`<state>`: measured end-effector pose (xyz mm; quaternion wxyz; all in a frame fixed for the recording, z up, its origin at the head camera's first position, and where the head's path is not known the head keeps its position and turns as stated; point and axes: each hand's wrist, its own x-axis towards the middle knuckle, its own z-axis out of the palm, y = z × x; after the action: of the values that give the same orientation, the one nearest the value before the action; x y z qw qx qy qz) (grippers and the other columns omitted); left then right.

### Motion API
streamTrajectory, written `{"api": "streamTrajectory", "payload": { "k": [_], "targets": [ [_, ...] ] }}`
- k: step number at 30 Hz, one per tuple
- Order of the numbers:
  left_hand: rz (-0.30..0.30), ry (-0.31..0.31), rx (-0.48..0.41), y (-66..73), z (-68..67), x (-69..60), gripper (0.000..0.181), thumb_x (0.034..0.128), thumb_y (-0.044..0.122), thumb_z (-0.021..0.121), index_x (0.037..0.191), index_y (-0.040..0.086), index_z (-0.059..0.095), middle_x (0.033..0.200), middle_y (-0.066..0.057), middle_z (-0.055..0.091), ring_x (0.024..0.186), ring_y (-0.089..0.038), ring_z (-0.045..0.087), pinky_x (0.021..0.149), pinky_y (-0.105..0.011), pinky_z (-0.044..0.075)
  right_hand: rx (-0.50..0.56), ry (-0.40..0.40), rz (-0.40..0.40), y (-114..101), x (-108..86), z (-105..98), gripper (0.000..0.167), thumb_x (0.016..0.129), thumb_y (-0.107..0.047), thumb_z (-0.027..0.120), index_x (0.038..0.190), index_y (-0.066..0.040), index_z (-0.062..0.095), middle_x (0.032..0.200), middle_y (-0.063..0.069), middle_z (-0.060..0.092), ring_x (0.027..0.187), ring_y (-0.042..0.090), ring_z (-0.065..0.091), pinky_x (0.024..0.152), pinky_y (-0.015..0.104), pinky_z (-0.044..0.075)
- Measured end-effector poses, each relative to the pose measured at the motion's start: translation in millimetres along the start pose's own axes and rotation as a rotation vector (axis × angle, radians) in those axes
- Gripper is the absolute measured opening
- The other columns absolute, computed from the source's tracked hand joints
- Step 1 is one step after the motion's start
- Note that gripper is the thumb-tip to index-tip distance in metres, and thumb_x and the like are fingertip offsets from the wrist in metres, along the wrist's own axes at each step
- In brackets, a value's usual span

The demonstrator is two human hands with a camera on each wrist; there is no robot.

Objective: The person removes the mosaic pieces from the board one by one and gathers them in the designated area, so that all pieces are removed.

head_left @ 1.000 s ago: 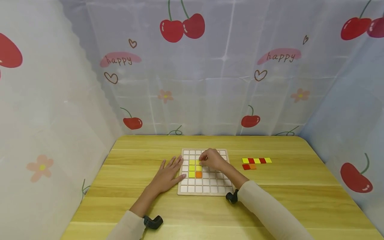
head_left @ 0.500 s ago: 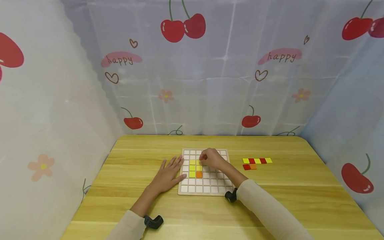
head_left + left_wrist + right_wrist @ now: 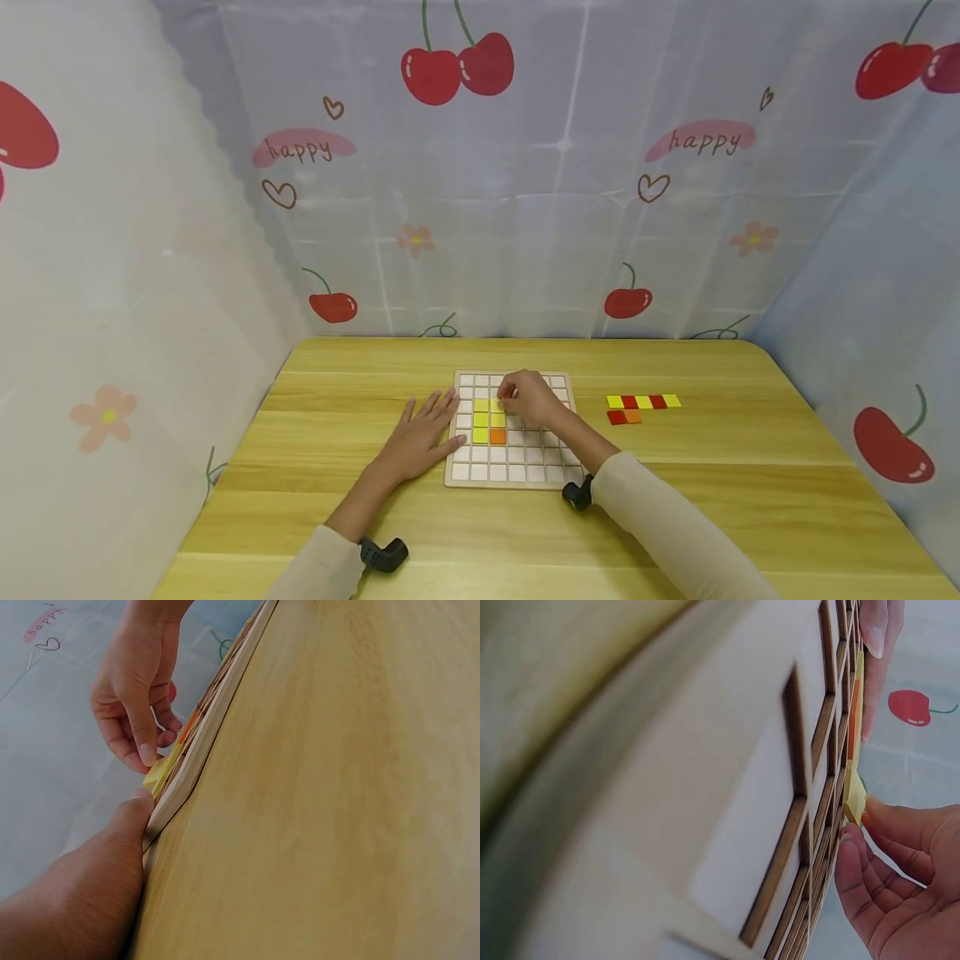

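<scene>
A wooden grid board (image 3: 517,473) with white square cells lies on the table. Several yellow tiles (image 3: 481,421) and one orange tile (image 3: 497,437) sit in its left part. My right hand (image 3: 534,398) is over the board's middle, thumb and fingers pinching the edge of a yellow tile (image 3: 856,796). That tile tilts up from the grid in both wrist views; the head view partly hides it behind the fingers. My left hand (image 3: 416,439) lies flat with spread fingers, its fingertips and thumb resting on the board's left edge.
To the right of the board, a row of alternating yellow and red tiles (image 3: 642,402) lies on the wooden table (image 3: 712,483). Just in front of it are a red tile (image 3: 616,417) and an orange tile (image 3: 633,416). A printed curtain (image 3: 510,217) encloses the table's back and sides.
Hardly anything differs. My right hand stays at the same place on the grid with its fingers shifting very slightly; the left hand and the loose tiles have not moved.
</scene>
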<state>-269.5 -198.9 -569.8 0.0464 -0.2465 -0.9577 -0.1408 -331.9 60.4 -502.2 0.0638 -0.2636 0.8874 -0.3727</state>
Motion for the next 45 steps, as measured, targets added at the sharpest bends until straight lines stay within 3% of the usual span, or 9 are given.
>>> {"api": "streamTrajectory", "payload": {
  "k": [11,19,29,45],
  "targets": [
    [-0.004,-0.001,0.000,-1.0,2.0,-0.5,0.080,0.1032,0.067,0.032,0.164,0.016,0.019,0.170,0.000,0.015,0.155,-0.029,0.015,0.120,-0.064,0.008,0.002,0.035,-0.010,-0.4,0.4,2.7,0.007,0.089,0.005,0.072,0.089,-0.002,0.074,0.078,0.001,0.066,0.068,0.014,0.057,0.061,0.028,0.050],
    [-0.003,0.001,-0.005,-0.2,-0.1,0.4,0.079,0.1036,0.065,0.034,0.164,0.016,0.020,0.170,-0.001,0.015,0.155,-0.029,0.015,0.120,-0.063,0.008,0.051,0.037,0.026,-0.4,-3.4,1.9,0.004,0.091,-0.001,0.075,0.093,0.002,0.074,0.081,0.003,0.067,0.069,0.014,0.059,0.063,0.028,0.051],
    [-0.009,-0.001,-0.003,1.6,-1.3,0.3,0.079,0.1033,0.066,0.033,0.164,0.016,0.020,0.170,0.000,0.016,0.155,-0.029,0.015,0.120,-0.063,0.008,0.160,0.072,-0.005,-1.3,-15.4,-4.7,0.004,0.092,0.002,0.072,0.094,0.004,0.075,0.083,0.008,0.068,0.071,0.027,0.071,0.061,0.030,0.057],
    [0.006,0.010,-0.002,2.2,-1.7,-1.1,0.079,0.1038,0.064,0.036,0.163,0.014,0.021,0.169,-0.002,0.017,0.155,-0.029,0.016,0.120,-0.064,0.009,0.247,0.132,0.044,-2.4,-42.3,-20.2,0.004,0.090,0.001,0.075,0.093,0.001,0.075,0.085,0.008,0.069,0.073,0.034,0.072,0.069,0.046,0.061]
  ]
}}
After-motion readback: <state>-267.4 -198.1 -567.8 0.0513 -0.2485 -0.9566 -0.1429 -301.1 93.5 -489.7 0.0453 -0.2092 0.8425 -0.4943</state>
